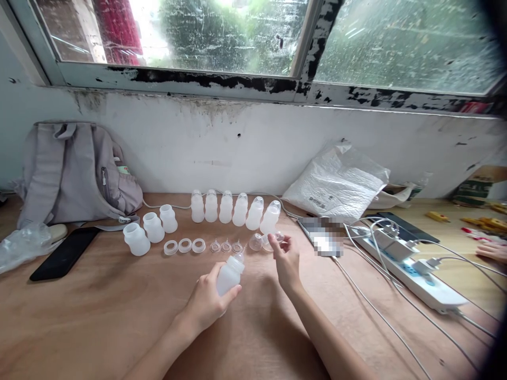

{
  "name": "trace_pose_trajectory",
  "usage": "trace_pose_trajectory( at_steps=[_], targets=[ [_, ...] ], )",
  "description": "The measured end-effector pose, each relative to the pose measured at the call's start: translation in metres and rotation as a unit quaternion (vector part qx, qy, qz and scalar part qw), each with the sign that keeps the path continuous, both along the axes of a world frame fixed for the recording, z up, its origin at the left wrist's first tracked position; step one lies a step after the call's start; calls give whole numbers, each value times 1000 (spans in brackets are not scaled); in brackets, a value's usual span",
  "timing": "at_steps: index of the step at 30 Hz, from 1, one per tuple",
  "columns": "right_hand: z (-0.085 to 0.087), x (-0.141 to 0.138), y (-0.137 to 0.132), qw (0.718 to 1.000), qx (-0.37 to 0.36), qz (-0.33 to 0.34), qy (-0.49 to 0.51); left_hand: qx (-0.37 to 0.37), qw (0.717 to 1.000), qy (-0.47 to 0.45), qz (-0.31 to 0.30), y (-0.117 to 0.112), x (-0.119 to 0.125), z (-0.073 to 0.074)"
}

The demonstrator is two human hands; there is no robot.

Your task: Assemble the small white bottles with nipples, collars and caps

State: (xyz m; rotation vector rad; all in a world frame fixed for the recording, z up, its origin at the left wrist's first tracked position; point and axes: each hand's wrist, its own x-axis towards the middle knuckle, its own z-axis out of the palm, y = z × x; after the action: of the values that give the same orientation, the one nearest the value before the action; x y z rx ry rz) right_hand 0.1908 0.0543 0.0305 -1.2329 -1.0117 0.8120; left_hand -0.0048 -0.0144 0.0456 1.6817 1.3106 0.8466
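Note:
My left hand (208, 295) is wrapped round a frosted white baby bottle (228, 275), which tilts to the right and has a collar and clear nipple on top. My right hand (287, 261) pinches a clear dome cap (279, 237) between thumb and fingers, above the table. Just left of it, another clear cap (256, 241) rests on the wood, with one more partly hidden by the fingers. Three nipples (225, 246) lie in a row beyond the held bottle, followed leftward by three white collar rings (185, 245). Three uncapped bottles (153, 227) stand at the left.
Several capped bottles (226, 207) line the back. A phone (65, 253) and grey backpack (75, 171) are at left. Right of my hands are a blurred-screen device (322, 236), a power strip (415, 274) with cables, and a plastic bag (340, 182). Another person's hand (492, 251) shows far right.

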Motion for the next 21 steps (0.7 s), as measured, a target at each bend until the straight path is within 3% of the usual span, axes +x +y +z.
trace_pose_trajectory(
  at_steps=[3, 6, 10, 13, 17, 21],
  targets=[
    [6, 16, 5, 974, 63, -141, -166, 8, 1000, -16, 7, 3, 0, 0],
    [7, 31, 12, 947, 49, -157, -277, 21, 999, -10, 24, 5, 1, -9],
    [7, 49, 20, 927, -34, -162, -337, 38, 999, 10, 25, 6, 3, -18],
    [7, 60, 21, 907, -87, -129, -392, 44, 999, 10, 22, 5, 4, -18],
    [-2, 70, 20, 874, -166, -17, -456, 40, 999, 9, 23, 5, 5, -16],
    [-15, 72, 19, 869, -177, 0, -461, 37, 999, 16, 21, 5, 4, -18]
  ],
)
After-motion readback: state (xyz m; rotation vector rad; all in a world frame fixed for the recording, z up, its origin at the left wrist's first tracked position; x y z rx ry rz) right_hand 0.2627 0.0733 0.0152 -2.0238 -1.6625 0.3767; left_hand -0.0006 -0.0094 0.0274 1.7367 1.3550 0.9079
